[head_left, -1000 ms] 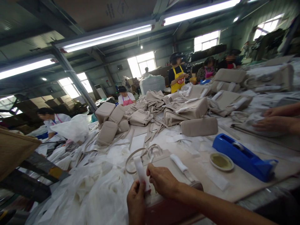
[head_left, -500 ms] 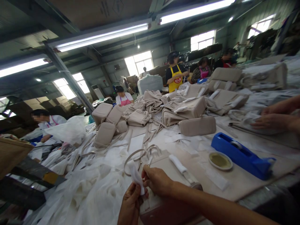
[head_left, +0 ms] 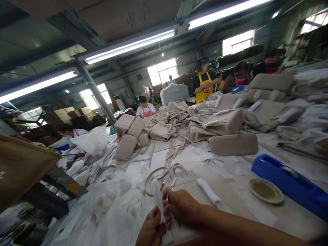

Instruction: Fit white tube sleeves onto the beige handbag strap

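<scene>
My left hand (head_left: 153,223) pinches the lower end of a soft white wrapping strip (head_left: 158,198), which stands up between my hands. My right hand (head_left: 183,206) is closed at the strip's right edge, its fingertips partly hidden. Under and behind my hands lies a beige bag (head_left: 188,179). Its thin beige strap (head_left: 151,177) loops up behind the strip, with small metal clasps near my right fingers. A white padded sleeve (head_left: 208,191) covers part of a handle on the bag's right side.
White wrapping sheets (head_left: 115,201) heap on the left. Several beige bags (head_left: 215,124) are piled across the table. A round dish (head_left: 266,189) and a blue tape dispenser (head_left: 287,181) stand at right. Co-workers stand beyond, one in a yellow apron (head_left: 205,88); another person's hand (head_left: 322,147) shows at the right edge.
The view has swung left, so everything sits further right in the picture. The white strip now appears more edge-on between my hands. The other person's hands at right are mostly out of frame.
</scene>
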Demonstrator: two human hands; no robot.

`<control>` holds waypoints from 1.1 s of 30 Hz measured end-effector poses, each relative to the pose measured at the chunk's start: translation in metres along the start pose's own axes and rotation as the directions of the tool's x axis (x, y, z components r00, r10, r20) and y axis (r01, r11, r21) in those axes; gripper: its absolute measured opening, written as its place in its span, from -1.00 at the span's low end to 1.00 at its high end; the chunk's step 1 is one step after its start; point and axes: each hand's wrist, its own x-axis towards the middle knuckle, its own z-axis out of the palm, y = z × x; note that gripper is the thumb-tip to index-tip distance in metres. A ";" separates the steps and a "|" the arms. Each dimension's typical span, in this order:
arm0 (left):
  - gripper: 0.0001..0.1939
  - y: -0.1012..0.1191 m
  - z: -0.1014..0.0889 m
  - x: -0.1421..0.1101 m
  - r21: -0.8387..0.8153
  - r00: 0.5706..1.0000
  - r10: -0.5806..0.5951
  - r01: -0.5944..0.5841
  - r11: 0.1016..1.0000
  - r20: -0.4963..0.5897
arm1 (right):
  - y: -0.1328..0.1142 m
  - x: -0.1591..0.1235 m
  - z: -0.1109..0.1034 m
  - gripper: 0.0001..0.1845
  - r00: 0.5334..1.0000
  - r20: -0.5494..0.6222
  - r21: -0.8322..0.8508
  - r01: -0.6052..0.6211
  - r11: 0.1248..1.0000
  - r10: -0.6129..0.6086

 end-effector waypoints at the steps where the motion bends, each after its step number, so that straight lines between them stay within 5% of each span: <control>1: -0.66 0.001 0.000 0.000 0.020 1.000 -0.016 0.016 1.000 0.017 | 0.002 0.002 -0.002 -0.69 1.000 0.020 -0.082 0.021 0.996 -0.019; 6: -0.70 0.007 0.000 0.002 0.180 0.996 -0.076 0.066 0.981 0.048 | 0.018 0.011 -0.004 -0.79 0.979 0.166 -0.496 0.189 0.847 -0.122; 11: -0.53 0.011 -0.015 0.011 0.500 0.997 -0.026 -0.012 0.866 0.069 | 0.026 0.014 0.002 -0.58 0.964 0.139 -0.587 0.265 0.765 -0.227; 16: -0.47 0.011 -0.029 0.017 0.716 0.974 0.077 -0.209 0.666 0.213 | 0.030 -0.001 -0.014 -0.71 0.995 0.014 -0.519 0.094 0.850 -0.102; 25: -0.45 -0.002 -0.030 0.022 0.758 0.990 0.034 -0.127 0.640 0.137 | 0.051 -0.070 -0.069 -0.82 0.948 -0.292 -0.287 -0.215 0.934 0.128; 29: -0.50 -0.003 -0.025 0.022 0.797 0.992 0.070 -0.128 0.590 0.108 | 0.068 -0.092 -0.062 -0.79 0.894 -0.381 -0.138 -0.305 0.942 0.234; 33: -0.66 -0.009 -0.018 0.014 0.832 0.989 0.150 -0.094 0.547 0.014 | 0.122 -0.102 -0.037 -0.65 0.877 -0.357 0.019 -0.337 0.941 0.321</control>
